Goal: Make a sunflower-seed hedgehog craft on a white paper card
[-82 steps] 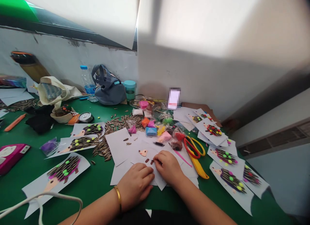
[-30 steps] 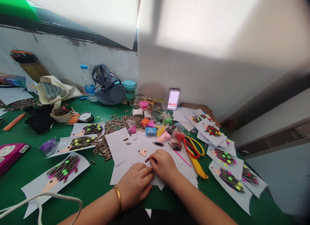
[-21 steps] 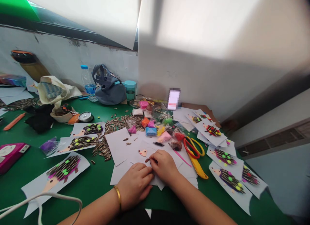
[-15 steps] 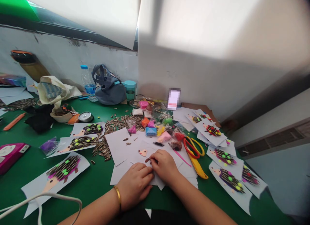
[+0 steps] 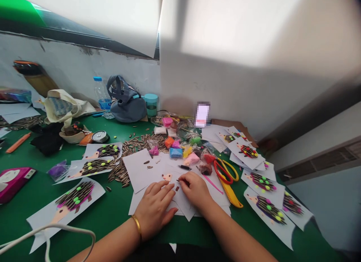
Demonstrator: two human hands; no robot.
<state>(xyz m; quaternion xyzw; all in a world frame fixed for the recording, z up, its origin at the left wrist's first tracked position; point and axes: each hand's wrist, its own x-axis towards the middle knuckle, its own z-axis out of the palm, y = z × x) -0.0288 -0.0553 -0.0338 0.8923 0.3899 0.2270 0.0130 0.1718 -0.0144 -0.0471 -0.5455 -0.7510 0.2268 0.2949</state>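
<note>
My left hand (image 5: 156,206), with a gold bracelet at the wrist, lies fingers apart on the white paper (image 5: 138,171) at the front centre. To its right, my right hand (image 5: 194,188) has thumb and index finger pinched over the same sheets; whatever is between them is too small to make out. A peach clay face (image 5: 168,177) with dark dots sits just beyond the fingertips. Between the hands is a small brown clay piece (image 5: 177,188). A black pen (image 5: 184,167) rests above my right hand.
Sunflower seeds (image 5: 120,171) and bagged clay (image 5: 176,153) lie behind the paper. Red and yellow scissors (image 5: 225,171) and a yellow cutter (image 5: 231,194) are at right. Seed hedgehog pictures (image 5: 267,209) flank both sides. A white cable (image 5: 67,227) crosses the left front.
My left hand has moved slightly left and its fingers have spread. The right fingertips have shifted up and right, uncovering the brown piece.
</note>
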